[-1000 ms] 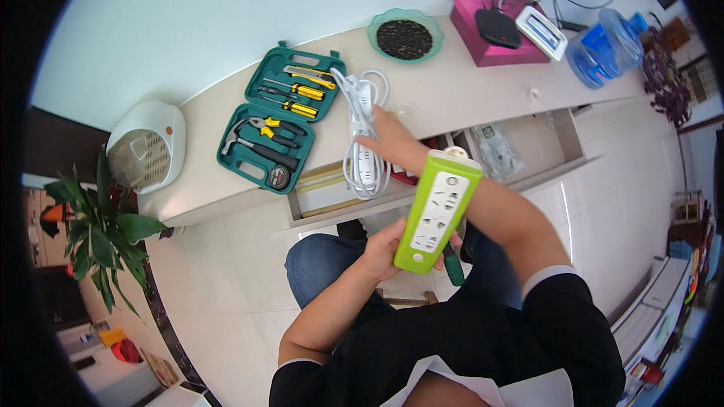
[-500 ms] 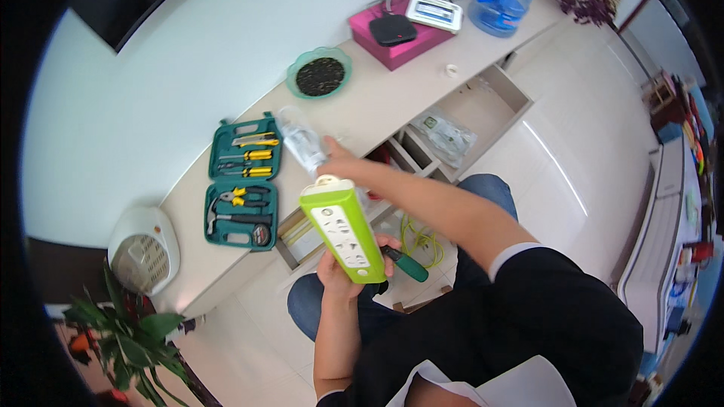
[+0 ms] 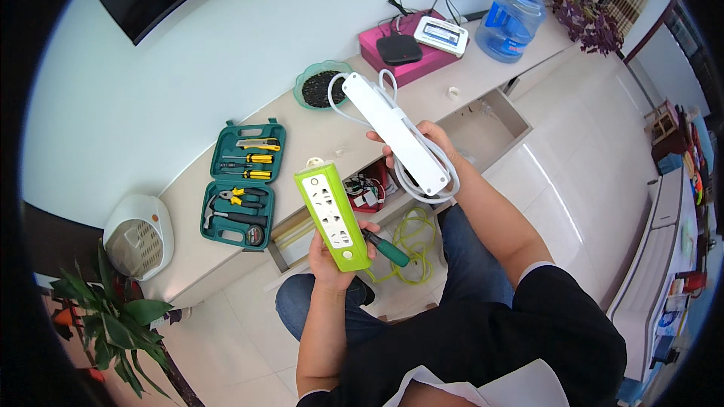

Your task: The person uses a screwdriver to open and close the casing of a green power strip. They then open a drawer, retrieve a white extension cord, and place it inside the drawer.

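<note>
Hands apart, each clamped on its own piece. Left hand [image 3: 329, 260] grips green power strip [image 3: 332, 215], white socket face up, and a tool with a green handle [image 3: 391, 252] sticks out from behind it by the fingers; working end hidden. Right hand [image 3: 434, 139] holds white power strip [image 3: 396, 136] by its middle, plain side up, white cord looped around it, above the open drawers. Yellow-green cord [image 3: 422, 249] coiled on the floor below, between the knees. Middle drawer compartment [image 3: 369, 188]: jumble of small red and white items. Right drawer [image 3: 520, 117]: clear plastic scraps, partly hidden by the arm. On the surface [image 3: 188, 211]: dark green tool case [image 3: 213, 227], open flat; lower half has hammer, pliers, tape measure; upper half has utility knife and yellow-handled screwdrivers. Scalloped pale green bowl [image 3: 302, 83] holds dark seed-like bits, partly behind the white strip's cord. Farther: magenta box [image 3: 411, 69] carrying black set-top box [image 3: 398, 49] and white device [image 3: 442, 35] with a panel of small print. Farthest on the surface: clear blue water jug [image 3: 511, 19], blue printing on its wall.
</note>
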### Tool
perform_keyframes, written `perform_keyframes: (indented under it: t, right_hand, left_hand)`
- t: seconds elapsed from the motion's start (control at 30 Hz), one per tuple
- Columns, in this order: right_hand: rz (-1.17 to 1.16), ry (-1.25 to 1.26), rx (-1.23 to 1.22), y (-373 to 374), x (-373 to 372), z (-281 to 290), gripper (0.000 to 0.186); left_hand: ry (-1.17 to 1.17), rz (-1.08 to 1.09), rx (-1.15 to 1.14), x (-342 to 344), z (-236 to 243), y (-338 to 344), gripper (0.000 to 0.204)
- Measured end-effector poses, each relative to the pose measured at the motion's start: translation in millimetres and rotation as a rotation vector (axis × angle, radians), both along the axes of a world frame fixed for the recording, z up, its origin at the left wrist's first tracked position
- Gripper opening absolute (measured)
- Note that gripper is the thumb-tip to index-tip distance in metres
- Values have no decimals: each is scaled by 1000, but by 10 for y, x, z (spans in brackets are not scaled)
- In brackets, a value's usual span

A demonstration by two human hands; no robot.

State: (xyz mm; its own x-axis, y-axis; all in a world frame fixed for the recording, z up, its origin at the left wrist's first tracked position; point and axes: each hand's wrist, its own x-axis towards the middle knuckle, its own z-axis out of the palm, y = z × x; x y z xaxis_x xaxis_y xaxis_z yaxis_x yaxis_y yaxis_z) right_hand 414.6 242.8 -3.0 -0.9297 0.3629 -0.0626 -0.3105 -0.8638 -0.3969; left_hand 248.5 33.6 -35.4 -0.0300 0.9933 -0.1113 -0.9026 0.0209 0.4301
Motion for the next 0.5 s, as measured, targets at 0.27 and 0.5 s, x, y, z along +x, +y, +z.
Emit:
perform_keyframes:
  t: [0.27,0.5]
  right_hand:
    - [-314,53,39,173,316,31,64]
    - [-642,-14,165,542,895,-75,51]
  left_hand:
    - [43,17,-70,171,-30,215,55]
    - [103,2,-87,276,-78,313,53]
